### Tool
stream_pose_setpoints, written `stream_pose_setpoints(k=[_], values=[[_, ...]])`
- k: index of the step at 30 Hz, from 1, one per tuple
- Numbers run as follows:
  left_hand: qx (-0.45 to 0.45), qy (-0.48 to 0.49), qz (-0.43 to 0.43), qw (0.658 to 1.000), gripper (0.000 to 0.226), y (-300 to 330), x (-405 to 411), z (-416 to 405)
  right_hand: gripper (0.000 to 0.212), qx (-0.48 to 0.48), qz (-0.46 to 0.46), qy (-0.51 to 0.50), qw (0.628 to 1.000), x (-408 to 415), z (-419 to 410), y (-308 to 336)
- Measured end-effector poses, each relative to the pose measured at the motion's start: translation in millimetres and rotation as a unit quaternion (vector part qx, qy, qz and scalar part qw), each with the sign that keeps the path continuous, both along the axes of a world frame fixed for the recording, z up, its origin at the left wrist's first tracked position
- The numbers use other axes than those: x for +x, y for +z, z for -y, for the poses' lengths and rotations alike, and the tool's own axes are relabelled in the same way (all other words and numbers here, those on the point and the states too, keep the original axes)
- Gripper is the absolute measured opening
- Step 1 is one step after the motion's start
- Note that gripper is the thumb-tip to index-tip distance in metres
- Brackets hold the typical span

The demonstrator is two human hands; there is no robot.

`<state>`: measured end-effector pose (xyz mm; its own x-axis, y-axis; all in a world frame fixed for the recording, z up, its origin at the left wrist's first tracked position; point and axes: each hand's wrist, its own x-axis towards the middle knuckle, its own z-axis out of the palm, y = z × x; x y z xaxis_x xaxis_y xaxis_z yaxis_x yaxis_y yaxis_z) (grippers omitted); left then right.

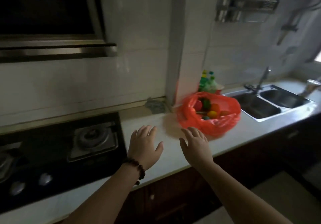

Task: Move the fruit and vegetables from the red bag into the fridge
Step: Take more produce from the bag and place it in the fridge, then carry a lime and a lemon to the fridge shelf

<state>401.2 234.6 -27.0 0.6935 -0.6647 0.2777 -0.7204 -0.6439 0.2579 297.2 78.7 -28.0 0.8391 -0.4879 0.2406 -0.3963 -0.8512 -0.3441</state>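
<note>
While both hands hovered over the white counter [173, 156] near the middle of the frame, neither held anything: the left hand [143, 148] and the right hand [196, 148] had their fingers straight and spread, palms down. Just right of and above the right hand sat the red bag [213, 124], its mouth open, with the fruit and vegetables [208, 109] showing inside as red, green, orange and yellow shapes, too blurred to name. A gas stove [69, 147] filled the lower left, and a double sink [271, 102] lay at the right.
</note>
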Motion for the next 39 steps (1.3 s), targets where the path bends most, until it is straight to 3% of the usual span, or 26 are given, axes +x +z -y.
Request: stream_pose_setpoints(k=[9, 15, 26, 34, 39], values=[[0.01, -0.104, -0.039, 0.994, 0.061, -27, -10, 159, 0.045, 0.042, -0.022, -0.11, 0.993, -58, 129, -32], [-0.011, -0.121, -0.041, 0.992, 0.059, -45, 19, 269, 0.046, 0.039, -0.043, -0.121, 0.991, -34, 229, -50], [-0.028, -0.047, -0.132, 0.99, 0.055, -90, 105, 424, 0.045, 0.056, -0.112, -0.035, 0.991, 84, 396, -78], [-0.004, -0.012, -0.169, 0.986, 0.053, -110, 121, 470, 0.049, 0.084, -0.155, 0.039, 0.984, 132, 460, -94], [-0.004, 0.023, -0.237, 0.971, 0.057, -126, 130, 484, 0.048, 0.071, -0.224, 0.157, 0.959, 167, 496, -108]])
